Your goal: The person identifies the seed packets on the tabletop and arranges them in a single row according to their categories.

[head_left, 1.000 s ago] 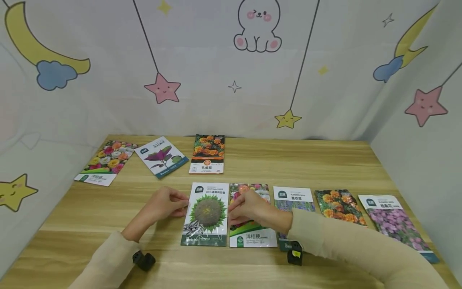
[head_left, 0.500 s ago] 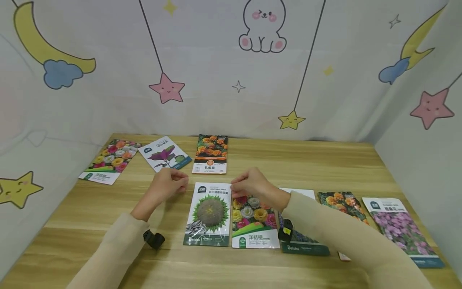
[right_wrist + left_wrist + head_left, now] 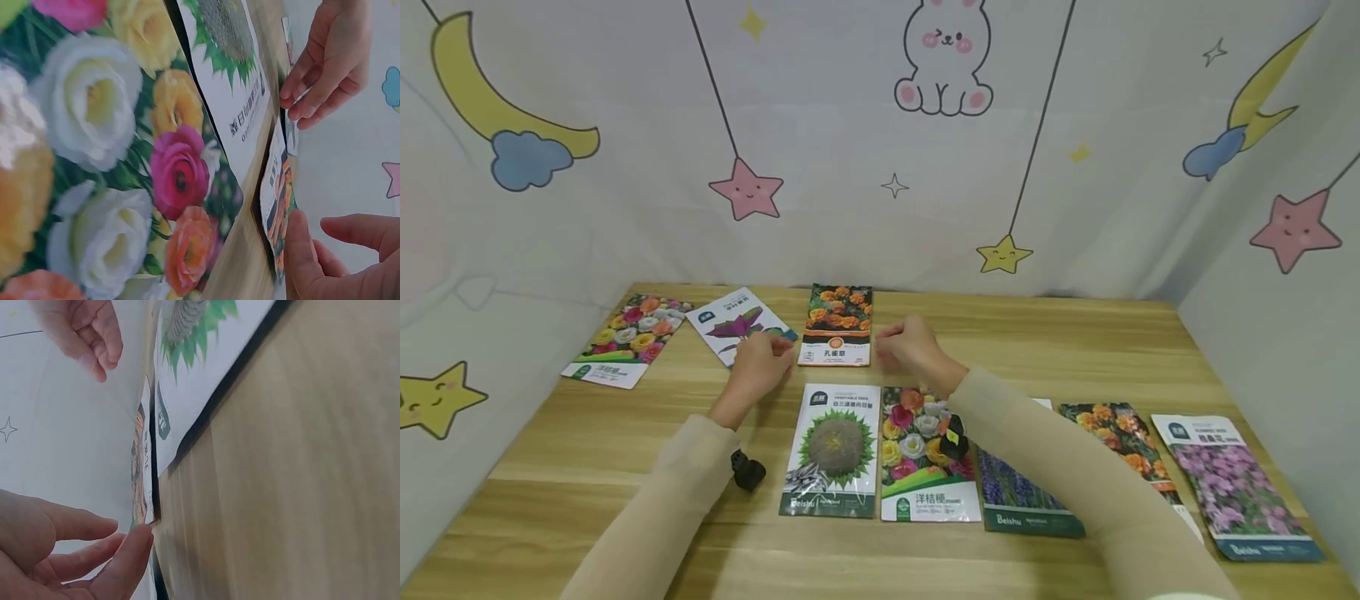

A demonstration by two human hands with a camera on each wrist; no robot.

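Observation:
A marigold seed packet [image 3: 837, 327] lies flat in the back row, orange blooms above a white label. My left hand [image 3: 763, 367] is at its left edge, partly covering the packet with a purple leafy plant [image 3: 737, 325]. In the left wrist view the thumb and fingers [image 3: 119, 569] stand apart with nothing between them. Beyond the marigold packet's right edge hovers my right hand [image 3: 917, 350], its thumb and fingers parted in the right wrist view. A sunflower seed packet [image 3: 835, 450] and a packet of mixed blooms [image 3: 928, 458] lie nearer me.
Continuing the front row rightward are a lavender packet [image 3: 1026, 500], partly under my right sleeve, another marigold packet [image 3: 1123, 442] and a pink-flower packet [image 3: 1236, 483]. At the back left lies a second mixed-bloom packet [image 3: 628, 337]. A printed curtain [image 3: 820, 225] rises behind the wooden table [image 3: 820, 558].
Both hands have moved away from the sunflower packet, up and back, to either side of the rear marigold packet. The packets have stayed where they were on the table.

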